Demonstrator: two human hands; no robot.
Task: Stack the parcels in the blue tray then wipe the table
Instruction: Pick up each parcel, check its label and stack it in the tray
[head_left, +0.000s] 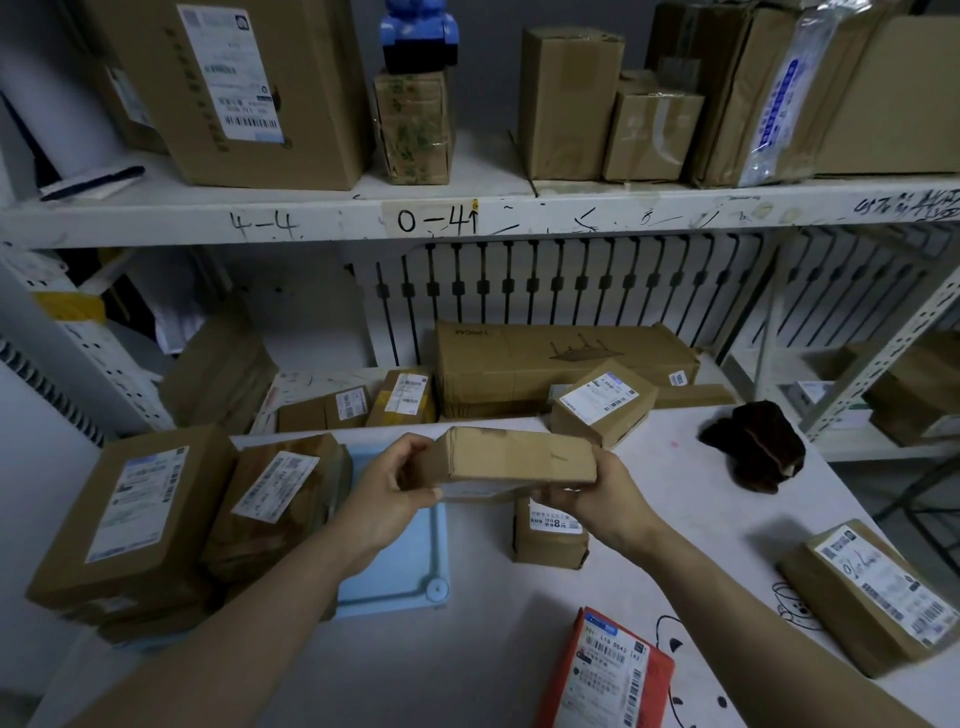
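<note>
Flat parcel (511, 457), long axis left-right, ends in grip of left hand (387, 493) and right hand (597, 501)

Tray (405, 566) on table (467, 649), left half. Large parcel (135, 514) at the tray's left, second parcel (275, 504) just right of it. Held parcel (509, 457) above table centre, left hand (387, 493) and right hand (597, 499) at its ends. Small parcel (550, 535) beneath, right of tray. Cloth (753, 447) rear right. Mailer (608, 670) front.

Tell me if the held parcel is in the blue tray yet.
Out. The left hand and right hand grip the parcel by its ends, up in the air; the tray lies lower, to its left.
</note>
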